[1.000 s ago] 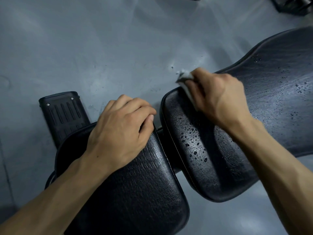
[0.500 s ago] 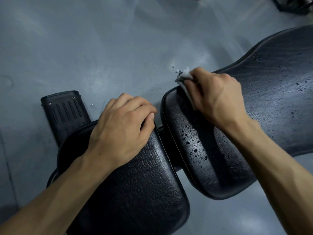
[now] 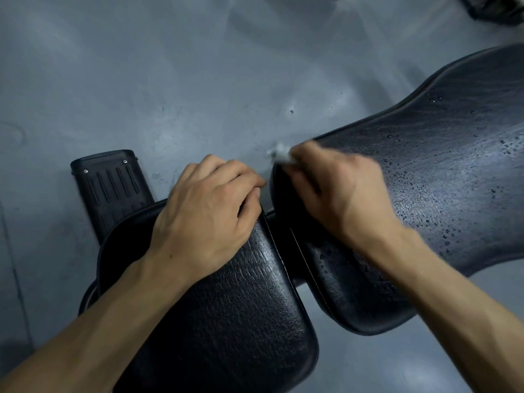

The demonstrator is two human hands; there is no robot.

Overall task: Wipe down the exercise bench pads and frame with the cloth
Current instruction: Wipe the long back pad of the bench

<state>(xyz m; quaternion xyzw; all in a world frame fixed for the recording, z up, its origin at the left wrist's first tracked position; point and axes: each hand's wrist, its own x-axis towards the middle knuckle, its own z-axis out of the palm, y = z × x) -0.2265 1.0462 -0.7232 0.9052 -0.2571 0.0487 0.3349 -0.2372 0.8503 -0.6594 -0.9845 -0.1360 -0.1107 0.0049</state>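
Observation:
A black exercise bench fills the lower view. Its seat pad [image 3: 226, 321] lies at the bottom centre and its long back pad [image 3: 442, 194] stretches up to the right, speckled with water drops. My right hand [image 3: 337, 191] is closed around a small white cloth [image 3: 279, 154] and presses it onto the near top corner of the back pad; only a tuft of cloth shows past my fingers. My left hand [image 3: 209, 211] rests palm down on the seat pad's upper edge, fingers curled over the gap between the pads, holding nothing.
A black ribbed foot of the bench frame [image 3: 110, 188] sticks out at the left on the grey floor [image 3: 170, 80]. Dark equipment [image 3: 496, 7] sits in the top right corner. A frame bar shows in the gap between the pads.
My right hand with the cloth has slid slightly left and down toward the back pad's corner edge and is motion-blurred. The left hand has stayed put on the seat pad.

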